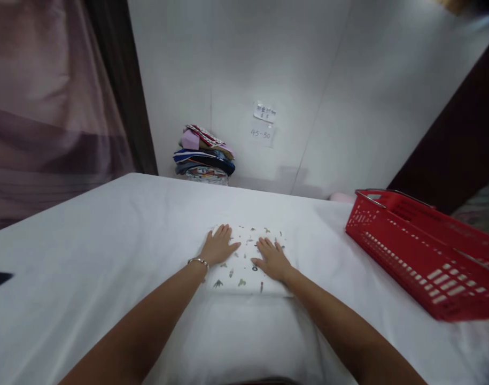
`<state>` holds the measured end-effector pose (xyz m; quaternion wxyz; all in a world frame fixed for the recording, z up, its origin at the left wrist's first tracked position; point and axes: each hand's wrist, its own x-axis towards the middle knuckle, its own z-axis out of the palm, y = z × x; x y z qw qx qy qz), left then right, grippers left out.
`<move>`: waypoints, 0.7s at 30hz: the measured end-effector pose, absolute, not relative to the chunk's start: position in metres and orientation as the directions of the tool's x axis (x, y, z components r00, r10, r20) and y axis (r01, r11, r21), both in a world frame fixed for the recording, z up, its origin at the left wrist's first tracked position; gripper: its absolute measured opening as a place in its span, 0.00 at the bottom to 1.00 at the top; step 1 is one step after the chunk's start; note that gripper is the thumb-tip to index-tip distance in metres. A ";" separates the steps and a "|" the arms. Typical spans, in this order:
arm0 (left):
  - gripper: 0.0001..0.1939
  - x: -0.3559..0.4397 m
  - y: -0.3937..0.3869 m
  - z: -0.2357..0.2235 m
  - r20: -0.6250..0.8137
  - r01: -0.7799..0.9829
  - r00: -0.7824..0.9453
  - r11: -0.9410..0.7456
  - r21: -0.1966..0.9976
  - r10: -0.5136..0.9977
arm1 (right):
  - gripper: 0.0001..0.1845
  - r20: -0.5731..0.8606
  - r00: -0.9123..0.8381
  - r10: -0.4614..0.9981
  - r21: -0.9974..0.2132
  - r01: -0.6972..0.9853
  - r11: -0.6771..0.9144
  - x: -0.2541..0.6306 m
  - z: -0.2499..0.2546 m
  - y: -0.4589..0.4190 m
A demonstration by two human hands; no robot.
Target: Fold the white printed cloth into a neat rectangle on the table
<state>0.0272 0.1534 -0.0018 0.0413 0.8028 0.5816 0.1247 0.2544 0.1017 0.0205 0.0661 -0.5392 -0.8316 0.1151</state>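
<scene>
A folded white cloth [244, 267] printed with small leaves and other little figures lies flat on the white-covered surface in front of me. My left hand [219, 246] rests palm down on its left side, fingers stretched out, with a bracelet [199, 261] at the wrist. On the right part of the same cloth, my right hand [273, 260] lies flat with its fingers apart. Both palms touch the fabric, and neither hand grips anything. Whether the cloth is a garment or a sheet I cannot tell.
To the right stands a red plastic basket [412, 251] with metal handles. Beyond the far edge of the white surface [87, 256], a stack of folded clothes [206, 155] rises against the wall. Paper notes [263, 125] hang there. A pinkish curtain [47, 107] is at left.
</scene>
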 end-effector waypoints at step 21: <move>0.29 -0.007 0.090 0.052 -0.196 0.827 -0.106 0.195 0.528 0.975 | 0.36 -0.141 0.215 0.966 -0.627 0.736 -0.256 0.322 0.031 0.081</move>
